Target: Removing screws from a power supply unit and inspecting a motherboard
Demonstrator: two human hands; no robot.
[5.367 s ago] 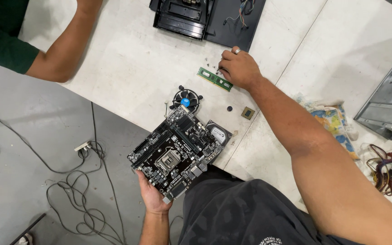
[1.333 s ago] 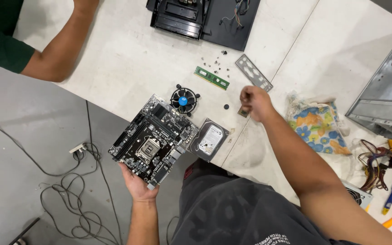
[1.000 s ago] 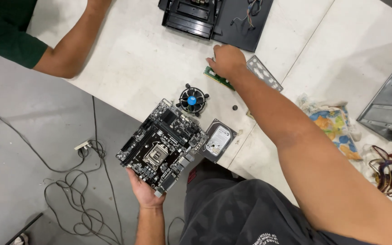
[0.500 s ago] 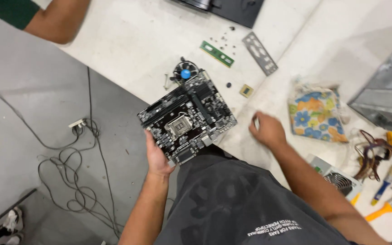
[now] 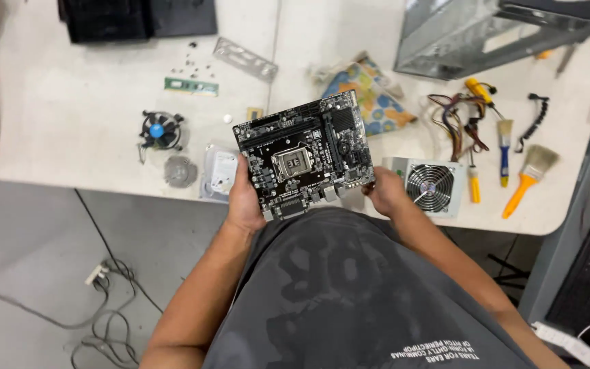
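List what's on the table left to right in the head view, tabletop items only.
CPU cooler fan → hard drive → motherboard, held in both hands over the table edge → power supply unit → blue-handled brush → orange-handled brush.

My left hand point(image 5: 246, 201) fingers are hidden behind the motherboard point(image 5: 303, 154). The drive point(image 5: 218, 171) is partly covered by it. The metal case point(image 5: 472, 34) and black box point(image 5: 107, 17) are cut by the top edge.
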